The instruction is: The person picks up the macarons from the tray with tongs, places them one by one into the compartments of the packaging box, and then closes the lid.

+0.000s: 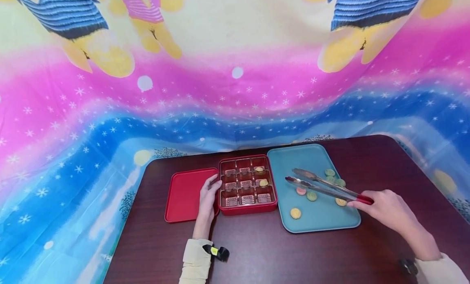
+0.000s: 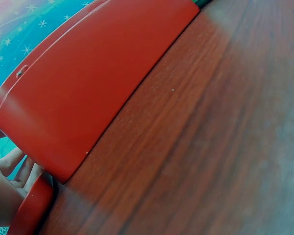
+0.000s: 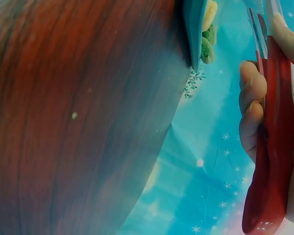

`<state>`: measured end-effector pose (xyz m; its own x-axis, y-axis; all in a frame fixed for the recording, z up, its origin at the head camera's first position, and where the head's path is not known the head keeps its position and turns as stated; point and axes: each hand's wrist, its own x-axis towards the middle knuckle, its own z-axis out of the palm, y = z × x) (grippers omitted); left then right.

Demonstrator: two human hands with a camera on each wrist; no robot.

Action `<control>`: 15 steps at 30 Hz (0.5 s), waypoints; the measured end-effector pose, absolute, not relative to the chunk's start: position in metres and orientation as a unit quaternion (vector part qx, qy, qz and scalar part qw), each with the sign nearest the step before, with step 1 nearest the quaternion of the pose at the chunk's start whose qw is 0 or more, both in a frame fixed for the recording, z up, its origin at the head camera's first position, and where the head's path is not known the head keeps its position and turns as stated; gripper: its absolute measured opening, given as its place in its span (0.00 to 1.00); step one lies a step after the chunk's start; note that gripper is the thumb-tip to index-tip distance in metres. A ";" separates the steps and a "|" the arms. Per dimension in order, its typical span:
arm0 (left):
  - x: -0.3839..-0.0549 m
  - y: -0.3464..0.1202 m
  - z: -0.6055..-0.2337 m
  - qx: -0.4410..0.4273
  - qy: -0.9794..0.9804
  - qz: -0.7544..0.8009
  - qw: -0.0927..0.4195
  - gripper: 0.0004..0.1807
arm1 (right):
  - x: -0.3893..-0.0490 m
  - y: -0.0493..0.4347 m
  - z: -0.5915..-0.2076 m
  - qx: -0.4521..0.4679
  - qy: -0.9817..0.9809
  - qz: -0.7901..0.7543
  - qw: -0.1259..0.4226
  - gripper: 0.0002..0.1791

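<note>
My right hand [image 1: 389, 210] grips metal tongs [image 1: 319, 187] by their red handles [image 3: 279, 122]. The tong tips stand apart over the left part of a teal tray [image 1: 315, 223], with nothing seen between them. On that tray lie a pink macaron [image 1: 301, 191], several green macarons [image 1: 311, 196] and yellow macarons [image 1: 295, 213]. At the left side of a red box [image 1: 249, 211], my left hand [image 1: 207, 200] rests its fingers against the wall. The box has a divided insert; two right-hand compartments, back and middle, each hold a yellow macaron [image 1: 263, 182].
A flat red lid [image 1: 183, 198] lies left of the box, partly under my left hand. Tray and box stand side by side on a dark wooden table [image 1: 257, 251]. A patterned cloth [image 1: 220, 92] hangs behind the table's back edge.
</note>
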<state>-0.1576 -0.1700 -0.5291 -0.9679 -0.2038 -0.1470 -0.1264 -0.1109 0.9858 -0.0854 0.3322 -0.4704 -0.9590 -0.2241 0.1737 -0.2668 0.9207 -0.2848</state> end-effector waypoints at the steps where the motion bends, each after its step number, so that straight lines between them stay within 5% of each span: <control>1: -0.158 -0.170 -0.529 0.124 -0.665 -0.736 0.026 0.27 | -0.085 0.333 -0.471 0.130 -0.977 0.154 0.073 0.20; 15: -0.156 -0.168 -0.530 0.132 -0.664 -0.736 0.028 0.26 | -0.085 0.337 -0.474 0.174 -0.964 0.158 0.122 0.17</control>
